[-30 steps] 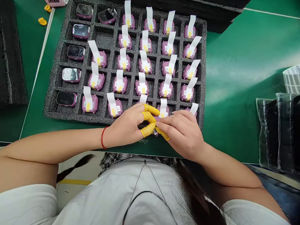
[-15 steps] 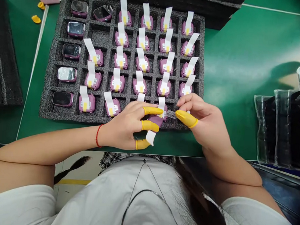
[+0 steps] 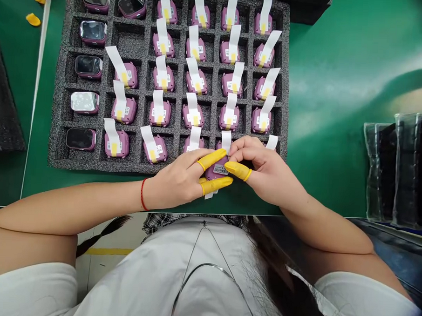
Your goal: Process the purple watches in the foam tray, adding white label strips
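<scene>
My left hand (image 3: 175,179) grips a purple smartwatch body (image 3: 217,170) between yellow finger cots, with its back facing up. A small barcode label (image 3: 220,169) lies on that back. My right hand (image 3: 266,172) presses on the watch from the right, one yellow-cotted fingertip against the label's edge. A white paper tab (image 3: 208,195) sticks out beneath my left fingers. Just above my hands sits the black foam tray (image 3: 55,158), its cells holding several purple watches. Most of these show labels and white tabs; the left column lies screen up.
Black foam sheets (image 3: 3,121) lie at the left edge of the green bench mat (image 3: 340,89). Loose yellow finger cots (image 3: 33,20) sit at the top left. Clear bags with black contents (image 3: 399,166) stand at the right.
My right hand has moved in from holding a small barcode label apart from the watch. The label now lies on the watch back, and both hands close around the watch. The view has shifted slightly.
</scene>
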Motion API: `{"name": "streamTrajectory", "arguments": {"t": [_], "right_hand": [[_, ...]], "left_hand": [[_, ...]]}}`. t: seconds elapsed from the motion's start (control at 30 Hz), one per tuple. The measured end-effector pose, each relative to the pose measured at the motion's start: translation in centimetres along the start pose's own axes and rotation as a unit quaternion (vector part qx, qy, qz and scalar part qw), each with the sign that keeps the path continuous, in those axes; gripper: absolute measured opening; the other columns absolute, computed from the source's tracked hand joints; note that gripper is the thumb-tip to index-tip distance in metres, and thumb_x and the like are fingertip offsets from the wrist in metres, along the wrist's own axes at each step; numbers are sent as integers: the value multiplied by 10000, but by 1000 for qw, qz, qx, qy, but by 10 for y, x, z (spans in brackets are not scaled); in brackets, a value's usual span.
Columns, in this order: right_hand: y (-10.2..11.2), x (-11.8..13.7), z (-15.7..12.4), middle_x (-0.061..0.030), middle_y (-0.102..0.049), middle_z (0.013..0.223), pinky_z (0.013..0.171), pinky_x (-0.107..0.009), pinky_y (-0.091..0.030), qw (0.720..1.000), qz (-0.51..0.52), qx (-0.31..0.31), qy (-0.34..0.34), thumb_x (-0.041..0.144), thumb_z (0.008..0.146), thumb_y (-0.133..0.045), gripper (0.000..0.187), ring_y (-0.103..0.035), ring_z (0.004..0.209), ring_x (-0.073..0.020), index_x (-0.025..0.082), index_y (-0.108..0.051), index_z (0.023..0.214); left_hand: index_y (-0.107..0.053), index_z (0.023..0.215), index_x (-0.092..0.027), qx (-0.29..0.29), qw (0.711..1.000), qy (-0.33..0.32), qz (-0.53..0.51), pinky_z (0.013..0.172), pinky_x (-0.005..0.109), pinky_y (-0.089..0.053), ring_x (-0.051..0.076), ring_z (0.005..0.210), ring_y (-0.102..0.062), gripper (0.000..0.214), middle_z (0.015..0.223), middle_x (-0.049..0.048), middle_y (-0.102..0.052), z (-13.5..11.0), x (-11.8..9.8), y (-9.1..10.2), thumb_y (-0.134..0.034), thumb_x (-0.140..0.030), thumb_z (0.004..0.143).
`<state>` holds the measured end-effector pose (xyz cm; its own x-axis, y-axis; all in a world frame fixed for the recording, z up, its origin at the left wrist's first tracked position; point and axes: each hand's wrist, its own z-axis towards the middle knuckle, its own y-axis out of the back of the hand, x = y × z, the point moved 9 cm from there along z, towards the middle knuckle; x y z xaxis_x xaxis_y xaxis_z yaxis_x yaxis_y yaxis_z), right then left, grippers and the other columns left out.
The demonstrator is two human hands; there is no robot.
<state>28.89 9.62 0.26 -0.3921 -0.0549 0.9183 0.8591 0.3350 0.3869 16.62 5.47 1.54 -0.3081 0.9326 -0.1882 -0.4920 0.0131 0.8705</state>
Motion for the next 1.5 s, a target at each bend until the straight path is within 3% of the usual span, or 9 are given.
{"name": "streamTrajectory", "arguments": {"t": [0.17, 0.4, 0.93, 1.3, 1.5], "right_hand": [[-3, 3, 0, -42, -612, 927, 911, -379, -404, 999, -33, 8, 15, 249, 862, -660, 158, -526, 949, -189, 187, -651, 718], [-5, 6, 1, -34, -612, 922, 892, -373, -405, 998, -50, 12, 27, 181, 853, -652, 143, -523, 934, -185, 189, -634, 712], [-7, 7, 1, -30, -612, 907, 889, -391, -407, 996, -78, 10, 44, 177, 845, -661, 134, -526, 938, -197, 202, -625, 718], [-7, 6, 1, -30, -613, 902, 884, -397, -399, 995, -84, 10, 42, 179, 846, -655, 139, -516, 926, -196, 203, -618, 715], [-7, 7, 1, -27, -614, 904, 874, -396, -405, 994, -97, 5, 50, 183, 849, -655, 142, -521, 921, -194, 208, -613, 715]], "left_hand": [[-528, 1378, -245, -9, 999, -22, 39, 972, 411, -560, 263, 1218, -556, 464, 1295, 136, -521, 0, -4, 3, -624, -246, 923], [-550, 1368, -241, -12, 998, -50, 31, 965, 463, -561, 299, 1228, -547, 467, 1261, 148, -511, -3, -7, 3, -642, -224, 911], [-532, 1383, -252, 4, 999, -41, 32, 990, 454, -548, 296, 1257, -526, 464, 1300, 149, -494, -3, -6, 0, -614, -219, 927], [-560, 1347, -271, -28, 999, -19, 5, 1027, 450, -524, 272, 1293, -498, 446, 1323, 113, -513, -4, -4, 1, -627, -187, 914], [-524, 1378, -249, -3, 999, -37, 34, 1013, 437, -535, 280, 1276, -513, 460, 1300, 130, -504, -3, -6, -1, -615, -219, 927]]}}
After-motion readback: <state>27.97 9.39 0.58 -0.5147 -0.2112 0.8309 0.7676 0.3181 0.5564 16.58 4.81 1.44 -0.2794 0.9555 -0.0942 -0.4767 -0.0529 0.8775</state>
